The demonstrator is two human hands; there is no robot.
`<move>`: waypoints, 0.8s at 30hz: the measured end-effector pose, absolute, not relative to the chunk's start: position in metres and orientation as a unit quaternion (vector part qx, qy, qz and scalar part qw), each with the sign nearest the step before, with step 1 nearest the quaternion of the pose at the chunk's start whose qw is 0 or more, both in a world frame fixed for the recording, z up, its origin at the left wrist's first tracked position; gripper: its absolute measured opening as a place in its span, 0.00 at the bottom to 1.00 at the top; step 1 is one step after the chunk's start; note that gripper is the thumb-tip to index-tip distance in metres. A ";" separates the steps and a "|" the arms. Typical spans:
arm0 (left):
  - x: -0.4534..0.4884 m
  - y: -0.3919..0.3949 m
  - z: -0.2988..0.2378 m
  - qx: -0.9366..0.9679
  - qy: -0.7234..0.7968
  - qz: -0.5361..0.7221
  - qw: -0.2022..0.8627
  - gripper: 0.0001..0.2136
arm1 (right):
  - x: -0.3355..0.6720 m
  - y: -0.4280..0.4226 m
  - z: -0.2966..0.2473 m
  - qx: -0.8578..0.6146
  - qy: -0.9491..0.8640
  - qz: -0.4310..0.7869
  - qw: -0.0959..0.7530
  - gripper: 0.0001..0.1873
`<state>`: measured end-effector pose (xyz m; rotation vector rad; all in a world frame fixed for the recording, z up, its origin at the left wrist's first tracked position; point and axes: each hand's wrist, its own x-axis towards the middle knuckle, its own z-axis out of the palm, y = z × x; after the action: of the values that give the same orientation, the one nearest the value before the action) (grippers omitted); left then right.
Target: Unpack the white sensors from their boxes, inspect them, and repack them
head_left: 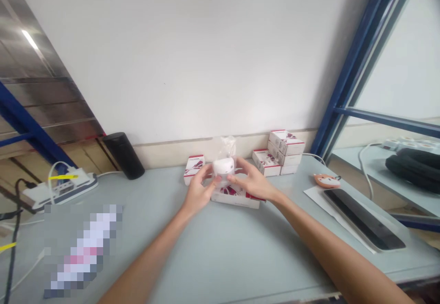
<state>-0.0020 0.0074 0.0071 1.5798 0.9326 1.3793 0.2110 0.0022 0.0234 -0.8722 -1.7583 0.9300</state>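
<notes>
A small white rounded device [223, 167] is held up between my two hands, with a crinkled clear plastic bag [227, 146] showing above it. On its left side, the fingers and thumb of my left hand [200, 189] are closed on it. My right hand [255, 182] grips it from the right, thumb in front. Just below and behind the hands, a white and red printed box [237, 199] lies on the grey table, partly covered by them. Another such box [194, 166] lies behind my left hand.
A stack of similar boxes [287, 144] stands by the wall at right. A black cylinder [124, 156] and a power strip [65, 189] are at left. Toward the right lie an orange and white mouse-shaped item [326, 180], a dark phone-like slab [364, 219] and white paper [338, 212].
</notes>
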 end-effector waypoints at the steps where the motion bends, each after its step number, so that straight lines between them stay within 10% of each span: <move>1: -0.003 0.009 0.005 0.640 0.371 0.536 0.406 0.20 | 0.213 0.004 0.023 -0.360 -0.708 0.373 0.479 0.27; 16: 0.004 0.002 0.004 0.631 0.351 0.537 0.437 0.22 | 0.216 0.006 0.023 -0.338 -0.724 0.382 0.464 0.31; 24: 0.000 0.002 -0.006 0.624 0.372 0.525 0.444 0.37 | 0.215 0.012 0.008 -0.361 -0.766 0.338 0.410 0.15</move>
<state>0.0002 0.0020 -0.0058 1.5476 0.9218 1.3005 0.2149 0.0121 0.0081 -0.9089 -1.9304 0.8520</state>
